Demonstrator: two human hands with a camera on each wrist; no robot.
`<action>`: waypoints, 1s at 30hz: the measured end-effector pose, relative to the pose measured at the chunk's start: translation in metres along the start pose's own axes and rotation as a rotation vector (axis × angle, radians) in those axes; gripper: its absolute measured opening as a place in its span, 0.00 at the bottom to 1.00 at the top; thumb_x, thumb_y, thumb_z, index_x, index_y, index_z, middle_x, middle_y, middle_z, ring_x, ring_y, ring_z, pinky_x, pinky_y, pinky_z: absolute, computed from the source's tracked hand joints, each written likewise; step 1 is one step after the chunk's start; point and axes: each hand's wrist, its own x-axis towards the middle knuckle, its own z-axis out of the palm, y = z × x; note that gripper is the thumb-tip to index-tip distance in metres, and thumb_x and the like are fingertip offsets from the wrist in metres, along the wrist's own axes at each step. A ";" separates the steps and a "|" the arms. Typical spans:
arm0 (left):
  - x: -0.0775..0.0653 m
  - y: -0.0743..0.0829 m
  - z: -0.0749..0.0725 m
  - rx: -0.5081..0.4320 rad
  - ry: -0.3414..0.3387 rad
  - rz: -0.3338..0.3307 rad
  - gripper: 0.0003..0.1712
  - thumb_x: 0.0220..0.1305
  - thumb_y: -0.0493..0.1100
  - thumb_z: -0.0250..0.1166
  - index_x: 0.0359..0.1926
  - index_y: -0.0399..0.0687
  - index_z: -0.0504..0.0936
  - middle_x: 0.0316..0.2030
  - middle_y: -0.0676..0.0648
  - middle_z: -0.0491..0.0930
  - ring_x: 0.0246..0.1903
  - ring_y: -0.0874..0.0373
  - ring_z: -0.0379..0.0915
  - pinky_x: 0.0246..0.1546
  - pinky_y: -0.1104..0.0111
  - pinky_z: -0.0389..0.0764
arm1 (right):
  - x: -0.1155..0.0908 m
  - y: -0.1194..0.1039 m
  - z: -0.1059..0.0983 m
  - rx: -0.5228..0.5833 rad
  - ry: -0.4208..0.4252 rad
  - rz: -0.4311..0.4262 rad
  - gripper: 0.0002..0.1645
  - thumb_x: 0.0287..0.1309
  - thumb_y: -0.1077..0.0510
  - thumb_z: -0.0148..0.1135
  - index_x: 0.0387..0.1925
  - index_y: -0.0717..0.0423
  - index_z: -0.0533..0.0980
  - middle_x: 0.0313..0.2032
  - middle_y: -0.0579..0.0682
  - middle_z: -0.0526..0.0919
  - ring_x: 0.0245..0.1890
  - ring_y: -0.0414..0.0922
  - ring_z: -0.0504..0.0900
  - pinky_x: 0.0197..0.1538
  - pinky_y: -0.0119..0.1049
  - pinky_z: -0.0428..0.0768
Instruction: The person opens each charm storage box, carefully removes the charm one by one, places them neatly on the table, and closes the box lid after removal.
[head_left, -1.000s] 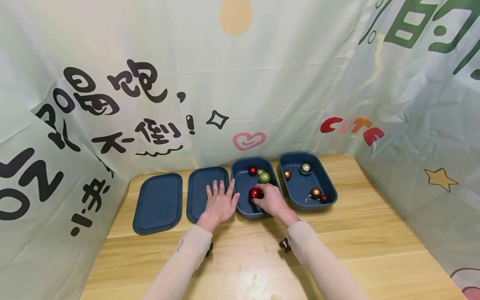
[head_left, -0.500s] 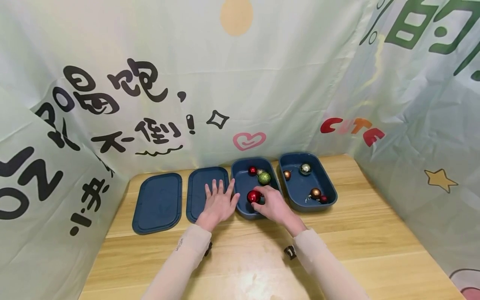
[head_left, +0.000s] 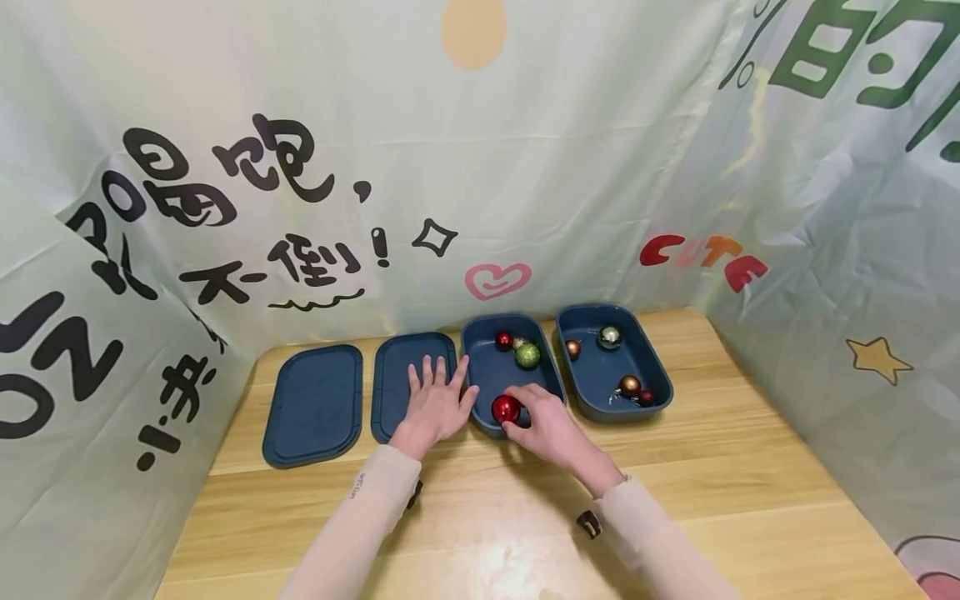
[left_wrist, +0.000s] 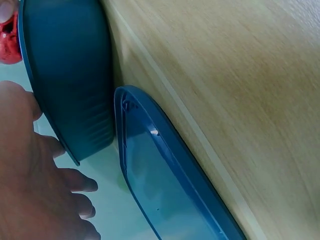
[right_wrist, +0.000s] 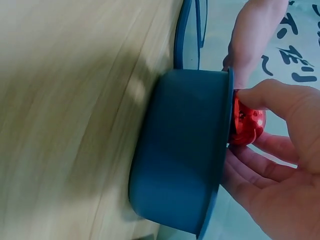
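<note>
My right hand (head_left: 551, 425) pinches a shiny red Christmas ball (head_left: 506, 408) between thumb and fingers, over the near end of a dark blue box (head_left: 483, 367). In the right wrist view the red ball shows just above the rim of that box, with the fingers curled round its side. Farther back in the same box lie a small red ball (head_left: 504, 340), a glittery green ball (head_left: 527, 355) and a small pale ball partly hidden behind it. My left hand (head_left: 435, 410) is spread flat, fingers straight, its thumb and forefinger right at the box's left rim.
To the right stands a second blue box (head_left: 600, 379) with a silvery ball (head_left: 609, 337), two copper balls and a small dark red ball. Two flat blue lids lie on the left, one (head_left: 390, 387) partly under my left hand, the other (head_left: 313, 404) farther out. Printed cloth hangs behind the table.
My right hand has drawn the red ball toward me, from the middle of the box to its near end. The left hand has hardly moved.
</note>
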 end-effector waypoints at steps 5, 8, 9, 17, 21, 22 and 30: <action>0.000 0.000 0.000 -0.003 0.008 0.005 0.38 0.84 0.66 0.38 0.86 0.60 0.50 0.82 0.30 0.51 0.83 0.29 0.36 0.80 0.33 0.35 | -0.003 -0.006 -0.004 -0.003 0.010 -0.023 0.30 0.56 0.59 0.79 0.59 0.67 0.81 0.51 0.62 0.87 0.47 0.53 0.89 0.47 0.45 0.90; 0.001 0.000 0.000 -0.004 0.001 0.001 0.39 0.84 0.66 0.38 0.86 0.62 0.49 0.82 0.31 0.51 0.83 0.29 0.35 0.80 0.34 0.34 | -0.006 -0.010 -0.006 0.002 0.019 -0.047 0.31 0.55 0.60 0.79 0.59 0.67 0.81 0.51 0.61 0.87 0.47 0.53 0.90 0.47 0.44 0.90; 0.001 0.000 0.000 -0.006 -0.002 0.000 0.39 0.83 0.67 0.38 0.86 0.62 0.48 0.82 0.31 0.51 0.83 0.29 0.35 0.80 0.34 0.34 | -0.007 -0.011 -0.006 0.007 0.025 -0.055 0.31 0.55 0.60 0.79 0.58 0.68 0.81 0.51 0.61 0.87 0.46 0.52 0.90 0.46 0.44 0.90; 0.001 -0.001 0.001 -0.008 0.007 0.008 0.39 0.83 0.67 0.38 0.86 0.61 0.49 0.82 0.30 0.52 0.83 0.29 0.37 0.80 0.33 0.34 | -0.020 -0.018 -0.007 0.008 0.047 -0.104 0.30 0.52 0.62 0.80 0.57 0.68 0.82 0.50 0.59 0.87 0.47 0.51 0.89 0.48 0.41 0.90; 0.001 -0.002 0.000 -0.001 0.007 0.011 0.39 0.83 0.67 0.38 0.86 0.61 0.48 0.82 0.30 0.52 0.83 0.29 0.37 0.80 0.33 0.35 | -0.027 -0.022 -0.006 0.022 0.027 -0.122 0.29 0.54 0.62 0.79 0.58 0.67 0.82 0.49 0.57 0.87 0.47 0.50 0.88 0.48 0.39 0.89; 0.001 -0.002 0.001 0.000 0.006 0.011 0.39 0.83 0.67 0.37 0.86 0.61 0.48 0.82 0.30 0.52 0.83 0.29 0.37 0.80 0.33 0.35 | -0.028 -0.023 -0.006 0.025 0.022 -0.127 0.29 0.54 0.63 0.79 0.58 0.66 0.82 0.49 0.57 0.87 0.46 0.49 0.88 0.47 0.38 0.89; 0.000 -0.001 -0.001 0.004 -0.002 0.007 0.40 0.83 0.68 0.37 0.86 0.62 0.48 0.82 0.30 0.51 0.83 0.29 0.37 0.80 0.33 0.34 | -0.038 -0.028 0.003 0.052 -0.058 -0.134 0.31 0.53 0.62 0.79 0.59 0.65 0.81 0.49 0.55 0.87 0.45 0.47 0.88 0.50 0.37 0.89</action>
